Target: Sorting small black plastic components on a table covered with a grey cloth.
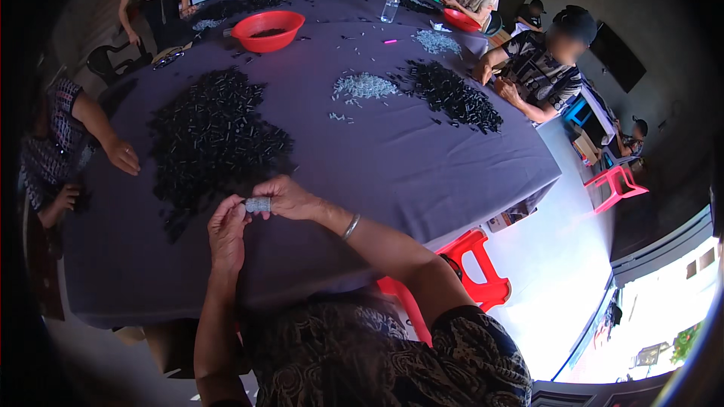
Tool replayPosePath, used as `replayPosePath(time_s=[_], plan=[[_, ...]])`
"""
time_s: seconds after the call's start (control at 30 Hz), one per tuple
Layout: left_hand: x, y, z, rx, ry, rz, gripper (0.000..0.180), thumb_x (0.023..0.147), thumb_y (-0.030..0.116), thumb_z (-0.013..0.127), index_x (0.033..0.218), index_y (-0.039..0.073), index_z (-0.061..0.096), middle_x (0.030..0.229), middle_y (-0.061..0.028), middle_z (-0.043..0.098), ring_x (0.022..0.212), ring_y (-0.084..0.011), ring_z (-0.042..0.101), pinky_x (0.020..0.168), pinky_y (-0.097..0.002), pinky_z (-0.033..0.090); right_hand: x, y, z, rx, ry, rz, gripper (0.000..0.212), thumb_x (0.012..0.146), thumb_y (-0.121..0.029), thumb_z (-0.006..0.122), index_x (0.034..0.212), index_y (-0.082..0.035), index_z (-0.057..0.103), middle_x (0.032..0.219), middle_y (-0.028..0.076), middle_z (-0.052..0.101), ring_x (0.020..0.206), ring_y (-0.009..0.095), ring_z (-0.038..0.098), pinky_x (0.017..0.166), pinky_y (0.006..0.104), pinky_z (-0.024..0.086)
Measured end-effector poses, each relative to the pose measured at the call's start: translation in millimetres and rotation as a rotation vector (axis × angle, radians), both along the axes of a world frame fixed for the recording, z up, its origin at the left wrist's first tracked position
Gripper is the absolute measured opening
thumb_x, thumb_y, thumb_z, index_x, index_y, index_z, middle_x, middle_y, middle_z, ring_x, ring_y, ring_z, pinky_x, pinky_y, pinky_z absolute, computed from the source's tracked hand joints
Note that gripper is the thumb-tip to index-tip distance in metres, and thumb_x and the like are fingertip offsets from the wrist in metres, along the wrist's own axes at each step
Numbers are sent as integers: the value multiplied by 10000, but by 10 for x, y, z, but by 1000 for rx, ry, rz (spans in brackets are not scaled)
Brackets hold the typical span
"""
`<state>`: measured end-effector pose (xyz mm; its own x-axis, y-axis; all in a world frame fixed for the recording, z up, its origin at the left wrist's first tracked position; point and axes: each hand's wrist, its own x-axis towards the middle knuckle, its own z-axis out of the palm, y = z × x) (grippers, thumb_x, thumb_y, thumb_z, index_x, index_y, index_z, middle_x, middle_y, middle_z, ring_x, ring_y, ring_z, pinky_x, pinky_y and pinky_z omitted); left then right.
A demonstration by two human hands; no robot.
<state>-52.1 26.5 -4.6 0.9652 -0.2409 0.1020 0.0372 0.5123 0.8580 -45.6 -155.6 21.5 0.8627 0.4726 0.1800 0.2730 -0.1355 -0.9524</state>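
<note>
No pkgs, labels, signs or screens clearly in view.

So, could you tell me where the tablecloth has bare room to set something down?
Bare cloth lies right of your right hand, below the black heap. The big black pile crowds the space beyond your left hand.

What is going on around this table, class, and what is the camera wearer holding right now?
Several people sit around a large table covered in a purple cloth. The camera wearer holds a small bundle of pale grey pieces between the left hand and the right hand, just above the cloth. A big heap of small black pieces lies in front of them. Farther off are a pale heap, another black heap and a red basin. A co-worker's hand rests on the left edge.
</note>
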Motion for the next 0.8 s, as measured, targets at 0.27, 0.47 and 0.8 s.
replayPosePath(time_s=[0.27, 0.47, 0.8], plan=[[-50, -24, 70, 94, -11, -44, 154, 873, 66, 587, 1026, 56, 605, 899, -10, 599, 728, -94, 562, 654, -247, 478, 22, -6, -46, 187, -106, -85, 71, 820, -58, 634, 874, -33, 596, 771, -18, 590, 741, 37, 520, 655, 221, 434], [-59, -36, 143, 49, 43, -129, 126, 903, 84, 538, 1028, 78, 530, 839, -18, 559, 709, -96, 546, 628, -240, 474, 7, -7, -14, 183, -100, -20, 154, 838, -81, 634, 974, -26, 591, 861, 1, 595, 808, 69, 536, 710, 237, 442], [-31, -9, 138, -12, 128, -237, 131, 902, 122, 557, 1023, 82, 528, 795, -3, 558, 659, -85, 549, 595, -238, 480, -25, -65, 94, 104, 5, 17, 128, 811, -50, 613, 936, -59, 641, 737, -8, 595, 666, 87, 543, 583, 236, 433]])
